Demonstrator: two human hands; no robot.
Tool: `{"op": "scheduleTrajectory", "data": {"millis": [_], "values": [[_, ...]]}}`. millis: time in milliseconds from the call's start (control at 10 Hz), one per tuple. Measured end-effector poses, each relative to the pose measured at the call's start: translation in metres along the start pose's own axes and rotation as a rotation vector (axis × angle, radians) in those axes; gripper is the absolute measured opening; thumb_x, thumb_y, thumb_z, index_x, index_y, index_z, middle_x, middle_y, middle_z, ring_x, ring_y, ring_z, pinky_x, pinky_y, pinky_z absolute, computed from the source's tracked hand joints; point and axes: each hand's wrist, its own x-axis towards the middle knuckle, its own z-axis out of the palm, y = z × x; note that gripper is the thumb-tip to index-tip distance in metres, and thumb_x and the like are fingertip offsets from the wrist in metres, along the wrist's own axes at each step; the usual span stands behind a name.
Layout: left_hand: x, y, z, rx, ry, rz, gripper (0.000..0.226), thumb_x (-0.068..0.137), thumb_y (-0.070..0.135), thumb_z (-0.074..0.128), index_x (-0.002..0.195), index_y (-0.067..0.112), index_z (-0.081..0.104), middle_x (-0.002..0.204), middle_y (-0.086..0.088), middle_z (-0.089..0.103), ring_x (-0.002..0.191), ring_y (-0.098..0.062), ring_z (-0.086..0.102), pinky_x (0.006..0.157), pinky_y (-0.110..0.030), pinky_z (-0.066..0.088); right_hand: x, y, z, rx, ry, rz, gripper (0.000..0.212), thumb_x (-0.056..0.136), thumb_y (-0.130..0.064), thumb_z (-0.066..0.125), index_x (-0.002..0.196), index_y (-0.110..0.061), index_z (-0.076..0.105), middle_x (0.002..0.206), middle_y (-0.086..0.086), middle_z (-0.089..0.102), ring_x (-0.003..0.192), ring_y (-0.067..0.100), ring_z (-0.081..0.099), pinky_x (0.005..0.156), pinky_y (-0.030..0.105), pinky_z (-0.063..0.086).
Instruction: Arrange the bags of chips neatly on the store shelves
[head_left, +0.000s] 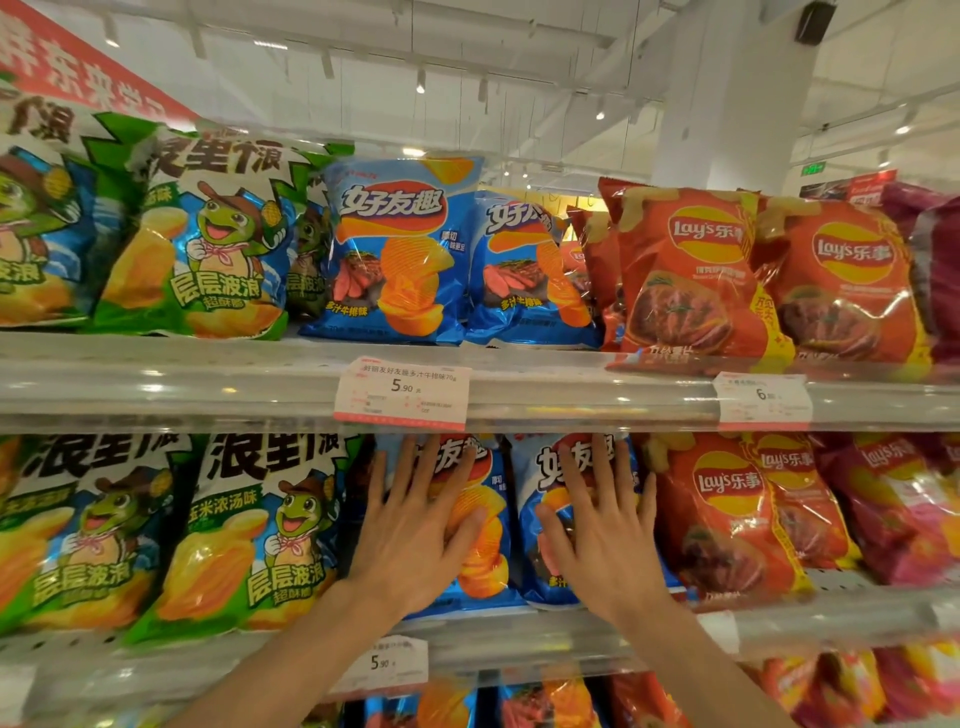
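Where both hands press: two blue chip bags, side by side on the middle shelf (519, 649), glossy, printed with ridged orange chips.
Left hand (415, 540): fingers spread flat on the left blue bag (485, 545), gripping nothing.
Right hand (605, 540): flat on the right blue bag (535, 499).
Hidden: bag tops behind the upper shelf's rail (571, 400); prints under the palms.
Blurred: price tag (401, 393) small print.

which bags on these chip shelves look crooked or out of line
On the upper shelf, the second blue steak-flavour chip bag leans right and sits lower than its upright blue neighbour. Nothing looks torn or spilled. Both hands press flat on the lower blue bags.
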Motion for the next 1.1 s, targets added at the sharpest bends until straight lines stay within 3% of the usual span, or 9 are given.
{"op": "scheduleTrajectory", "data": {"millis": [100,300,500,900,1000,1100], "values": [[-0.001,-0.002,0.002,0.021,0.007,0.001,0.066,0.099,0.066,0.014,0.157,0.035,0.019,0.165,-0.01,0.018,0.153,-0.032,0.006,0.118,-0.056,0.006,0.002,-0.004,0.004,-0.018,-0.008,0.045,0.073,0.097,-0.069,0.017,0.158,-0.03,0.013,0.166,0.008,0.002,0.152,0.031,-0.007,0.119,0.063,0.003],[-0.004,0.002,0.004,0.011,0.011,-0.025,0.067,0.099,0.066,0.015,0.158,0.034,0.014,0.167,-0.008,0.006,0.154,-0.027,-0.007,0.121,-0.057,0.006,0.004,-0.011,0.014,-0.025,-0.05,0.109,0.074,0.097,-0.068,0.016,0.157,-0.024,0.02,0.166,0.011,0.006,0.152,0.032,-0.003,0.117,0.065,0.012],[-0.006,0.004,-0.005,0.005,0.034,-0.066,0.07,0.099,0.065,0.019,0.158,0.028,0.021,0.166,-0.013,0.016,0.154,-0.03,0.004,0.121,-0.059,0.012,0.002,-0.015,0.008,-0.009,-0.001,0.116,0.076,0.096,-0.068,0.017,0.157,-0.022,0.022,0.165,0.012,0.01,0.153,0.031,0.0,0.119,0.062,0.008],[-0.04,0.014,-0.051,-0.142,0.271,-0.167,0.067,0.097,0.058,0.037,0.156,0.027,0.03,0.158,-0.015,0.032,0.145,-0.036,0.032,0.116,-0.058,0.027,-0.029,-0.046,-0.033,0.186,0.239,0.173,0.071,0.097,-0.066,0.024,0.154,-0.025,0.023,0.163,0.007,0.02,0.152,0.024,0.012,0.121,0.053,0.011],[-0.06,0.012,-0.048,-0.187,0.367,-0.171,0.067,0.095,0.06,0.036,0.153,0.027,0.034,0.157,-0.016,0.036,0.141,-0.037,0.037,0.114,-0.056,0.032,-0.051,-0.051,-0.03,0.247,0.359,0.205,0.073,0.092,-0.064,0.036,0.152,-0.023,0.031,0.161,0.008,0.029,0.149,0.027,0.024,0.118,0.054,0.018],[-0.084,0.011,-0.044,-0.345,0.517,-0.231,0.057,0.098,0.064,0.031,0.148,0.038,0.037,0.148,-0.017,0.048,0.128,-0.043,0.053,0.102,-0.054,0.044,-0.078,-0.034,-0.018,0.228,0.451,0.268,0.078,0.088,-0.073,0.035,0.146,-0.021,0.041,0.153,0.011,0.042,0.139,0.033,0.04,0.108,0.06,0.033]]}}
